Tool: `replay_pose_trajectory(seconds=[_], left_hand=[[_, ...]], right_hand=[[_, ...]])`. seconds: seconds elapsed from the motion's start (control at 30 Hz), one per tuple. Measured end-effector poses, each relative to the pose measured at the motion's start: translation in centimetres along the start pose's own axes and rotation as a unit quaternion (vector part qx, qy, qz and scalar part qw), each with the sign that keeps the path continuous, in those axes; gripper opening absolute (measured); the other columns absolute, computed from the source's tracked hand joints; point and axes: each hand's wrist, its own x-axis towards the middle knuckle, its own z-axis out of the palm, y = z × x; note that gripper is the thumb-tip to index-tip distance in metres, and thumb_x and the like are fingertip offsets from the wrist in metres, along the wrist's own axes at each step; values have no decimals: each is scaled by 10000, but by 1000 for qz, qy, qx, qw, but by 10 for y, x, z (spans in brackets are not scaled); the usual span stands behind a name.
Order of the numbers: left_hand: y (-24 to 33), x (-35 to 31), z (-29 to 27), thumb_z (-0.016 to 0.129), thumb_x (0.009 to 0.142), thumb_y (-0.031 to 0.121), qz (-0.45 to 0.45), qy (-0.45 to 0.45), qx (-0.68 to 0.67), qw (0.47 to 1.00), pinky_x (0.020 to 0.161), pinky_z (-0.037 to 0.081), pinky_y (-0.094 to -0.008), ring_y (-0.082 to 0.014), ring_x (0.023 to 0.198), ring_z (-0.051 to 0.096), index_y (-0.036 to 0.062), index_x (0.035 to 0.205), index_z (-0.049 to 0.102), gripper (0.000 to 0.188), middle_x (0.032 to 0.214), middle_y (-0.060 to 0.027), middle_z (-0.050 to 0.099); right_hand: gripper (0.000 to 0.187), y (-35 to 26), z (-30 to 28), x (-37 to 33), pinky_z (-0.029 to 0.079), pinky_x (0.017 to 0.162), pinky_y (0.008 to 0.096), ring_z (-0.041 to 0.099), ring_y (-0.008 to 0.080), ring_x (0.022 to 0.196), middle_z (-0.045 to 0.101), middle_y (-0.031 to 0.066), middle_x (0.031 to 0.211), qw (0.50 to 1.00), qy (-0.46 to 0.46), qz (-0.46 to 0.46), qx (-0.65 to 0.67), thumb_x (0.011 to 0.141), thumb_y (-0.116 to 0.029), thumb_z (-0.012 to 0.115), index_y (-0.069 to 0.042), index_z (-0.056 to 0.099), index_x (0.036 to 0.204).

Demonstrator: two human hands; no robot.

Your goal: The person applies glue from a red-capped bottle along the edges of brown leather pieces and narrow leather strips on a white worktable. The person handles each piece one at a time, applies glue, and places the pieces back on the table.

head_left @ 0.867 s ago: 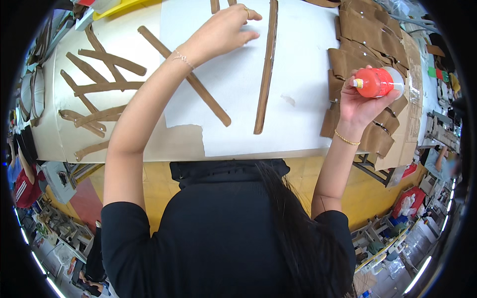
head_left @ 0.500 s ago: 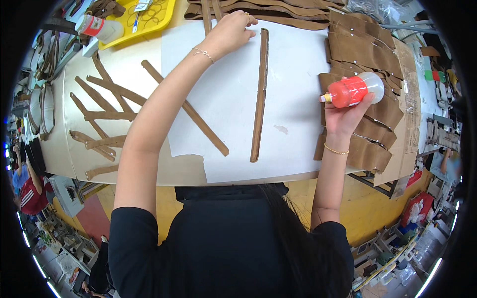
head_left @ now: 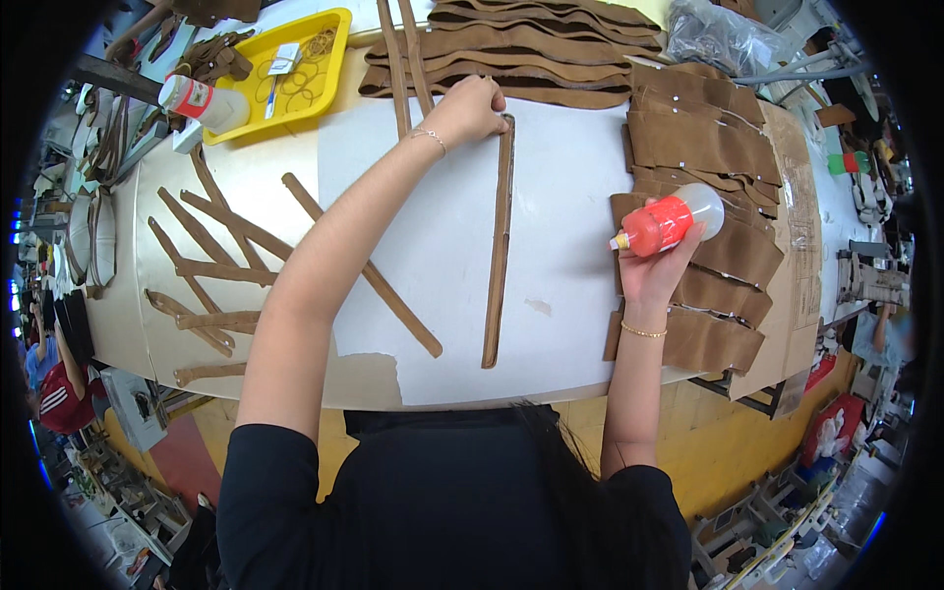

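A narrow brown leather-like strip (head_left: pixel 500 236) lies nearly straight away from me on the white sheet (head_left: pixel 433 236). My left hand (head_left: pixel 470 110) reaches over to its far end, thumb and fingertips closed together there. In my right hand (head_left: pixel 661 270), raised over the right side of the sheet, is a squeeze bottle (head_left: pixel 669 222), clear with a red label. It is tilted, and its pale nozzle points left. Another brown strip (head_left: pixel 393 295) lies slantwise under my left forearm.
Several loose strips (head_left: pixel 216 267) lie on the left. At the far left a yellow tray (head_left: pixel 336 59) holds rubber bands and a pen, with a second bottle (head_left: pixel 211 103) beside it. Brown leather-like pieces are piled at the back (head_left: pixel 492 54) and right (head_left: pixel 708 128).
My left hand has moved to the far end of the straight strip, and its fingers have closed there. The bottle stays in my right hand. The whole view has shifted slightly.
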Motion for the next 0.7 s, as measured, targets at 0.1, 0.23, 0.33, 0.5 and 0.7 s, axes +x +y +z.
replay_pose_trajectory(seconds=[0.1,0.23,0.33,0.5,0.7], left_hand=[[2,3,-2,742,687,120,-34,-52,-37,997,714,502,-313,-220,758,639,-10,851,656,226,814,-127,671],[2,-3,4,725,667,104,-4,16,-64,998,695,500,-305,-199,740,636,-4,808,641,197,798,-118,665],[6,-11,10,694,686,68,7,35,-127,991,670,488,-282,-165,712,605,-10,840,600,196,745,-72,619],[21,-27,0,637,743,13,-3,4,-253,967,652,475,-245,-119,722,595,12,1087,468,383,785,-35,566],[47,-34,-28,575,807,-45,26,-67,-391,918,653,512,-230,-174,833,666,64,1351,251,642,872,-36,503]], right_hand=[[575,1,1,0,522,712,325,590,208,855,600,68,1009,1000,19,-3,12,830,-592,554,-99,510,1122],[575,1,2,-1,521,699,326,585,203,845,591,66,1008,1000,14,-2,20,834,-590,551,-99,499,1131],[582,0,2,-1,522,697,328,585,202,846,591,64,1007,1000,20,6,19,834,-592,549,-101,491,1141],[592,-1,2,-2,535,714,319,595,189,876,596,59,1019,1000,12,8,21,835,-598,541,-102,487,1153],[605,0,1,-1,536,701,320,593,187,875,594,58,1016,1000,15,5,22,831,-603,543,-100,479,1160]])
